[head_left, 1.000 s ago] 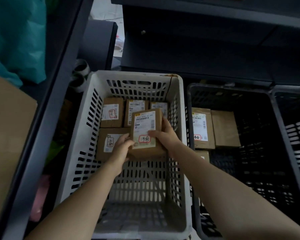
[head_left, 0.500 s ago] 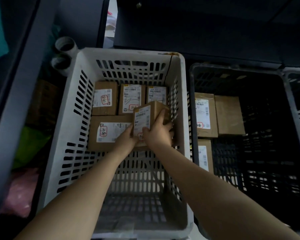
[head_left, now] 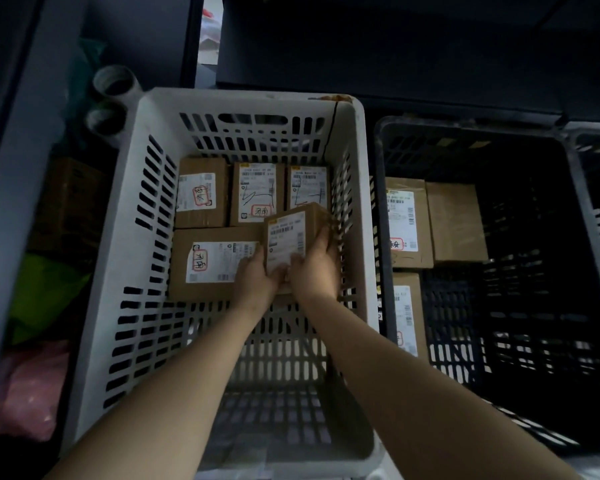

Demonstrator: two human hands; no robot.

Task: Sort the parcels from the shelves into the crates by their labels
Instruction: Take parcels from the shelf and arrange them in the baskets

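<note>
Both my hands reach deep into the white slatted crate [head_left: 129,216]. My left hand [head_left: 255,282] and my right hand [head_left: 317,268] grip a small brown parcel [head_left: 288,233] with a white label, tilted, low in the crate's right part. It hangs just above the crate floor, beside a larger labelled parcel [head_left: 212,261]. Three more labelled parcels stand along the far wall: one on the left [head_left: 200,197], one in the middle [head_left: 257,194], one on the right [head_left: 307,185], partly hidden by the held parcel.
A black crate [head_left: 534,306] stands to the right and holds three brown parcels [head_left: 404,223] along its left side. A dark shelf unit [head_left: 395,46] runs across the back. Two tape rolls [head_left: 113,81] and coloured bags [head_left: 42,292] lie left of the white crate.
My hands have lowered the parcel from above the crate's middle down toward its floor at the right. The label has tilted away and my thumbs now cover its lower part.
</note>
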